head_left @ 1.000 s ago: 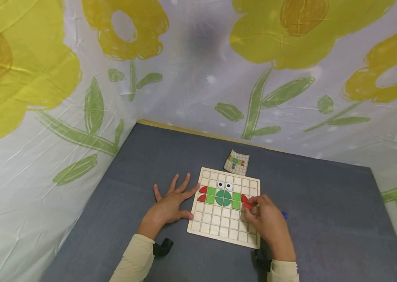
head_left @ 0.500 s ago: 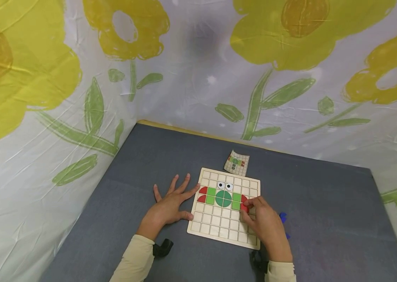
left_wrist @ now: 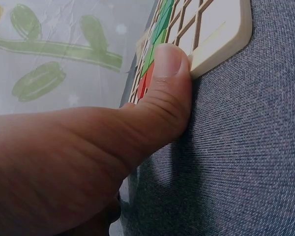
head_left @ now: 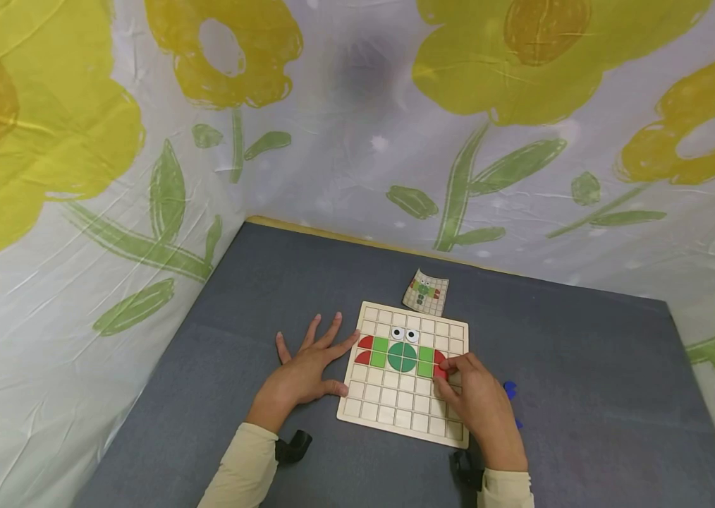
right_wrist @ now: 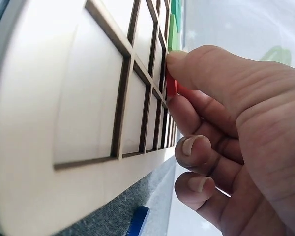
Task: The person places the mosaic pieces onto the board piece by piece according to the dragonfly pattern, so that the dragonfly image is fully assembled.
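Observation:
A wooden grid board (head_left: pixel 389 413) lies on the dark table. Set in its cells are a dark green circle of quarter pieces (head_left: pixel 402 358), light green squares (head_left: pixel 379 353), two round eye pieces (head_left: pixel 412 336) and red quarter-circle pieces (head_left: pixel 364 351) at the left. My left hand (head_left: pixel 300 374) spreads its fingers beside the board, with thumb and index finger touching its left edge. At the right side of the pattern, my right hand (head_left: pixel 483 406) pinches a red quarter-circle piece (right_wrist: pixel 171 86) between thumb and index finger, down at a cell. The fingers partly hide that piece.
A small picture card (head_left: pixel 426 293) with a similar pattern lies behind the board, slightly curled. Blue pieces (head_left: pixel 510 390) lie on the table (head_left: pixel 586 395) right of my right hand, partly hidden by it. A flowered curtain (head_left: pixel 332 162) borders the table's back and sides.
My right hand has shifted slightly left and settled the red piece at the cell, uncovering more of the blue pieces. My left hand has stayed in place.

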`<state>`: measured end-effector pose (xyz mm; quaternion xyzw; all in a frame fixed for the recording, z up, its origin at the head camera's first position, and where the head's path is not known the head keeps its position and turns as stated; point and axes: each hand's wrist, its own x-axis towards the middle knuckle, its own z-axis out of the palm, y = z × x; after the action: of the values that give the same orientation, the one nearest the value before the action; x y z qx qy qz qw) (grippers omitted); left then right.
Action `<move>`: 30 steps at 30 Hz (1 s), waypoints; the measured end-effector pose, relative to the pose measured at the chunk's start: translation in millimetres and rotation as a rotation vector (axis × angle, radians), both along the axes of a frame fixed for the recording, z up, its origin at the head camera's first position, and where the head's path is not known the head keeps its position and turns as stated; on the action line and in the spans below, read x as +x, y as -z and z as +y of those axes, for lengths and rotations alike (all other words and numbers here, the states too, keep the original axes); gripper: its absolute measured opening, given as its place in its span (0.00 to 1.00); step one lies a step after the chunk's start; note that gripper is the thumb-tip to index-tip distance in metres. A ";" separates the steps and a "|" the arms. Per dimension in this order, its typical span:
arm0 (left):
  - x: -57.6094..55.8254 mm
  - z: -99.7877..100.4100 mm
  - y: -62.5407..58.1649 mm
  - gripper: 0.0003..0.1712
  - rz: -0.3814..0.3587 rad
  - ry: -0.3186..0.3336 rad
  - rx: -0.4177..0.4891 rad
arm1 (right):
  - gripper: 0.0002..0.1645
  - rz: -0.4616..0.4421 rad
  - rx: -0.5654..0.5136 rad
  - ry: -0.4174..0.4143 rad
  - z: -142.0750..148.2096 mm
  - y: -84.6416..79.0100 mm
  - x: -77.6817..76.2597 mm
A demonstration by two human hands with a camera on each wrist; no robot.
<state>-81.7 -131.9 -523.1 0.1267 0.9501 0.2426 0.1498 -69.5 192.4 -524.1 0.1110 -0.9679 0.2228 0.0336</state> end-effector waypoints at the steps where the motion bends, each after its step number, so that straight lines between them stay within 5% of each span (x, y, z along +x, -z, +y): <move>1: 0.2 0.0 0.0 0.60 0.000 0.000 0.001 | 0.12 -0.004 -0.003 0.002 -0.1 -0.5 0.2; 20: -0.8 0.1 2.9 0.62 -0.010 0.003 -0.010 | 0.13 -0.040 -0.037 0.014 0.8 -2.7 0.1; 30: -0.2 0.0 -0.3 0.61 0.002 0.006 -0.002 | 0.11 0.059 -0.042 0.046 11.2 -5.9 2.3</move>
<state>-81.8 -132.0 -522.8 0.1293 0.9502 0.2409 0.1498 -67.2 203.7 -518.2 0.0943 -0.9640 0.2387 0.0693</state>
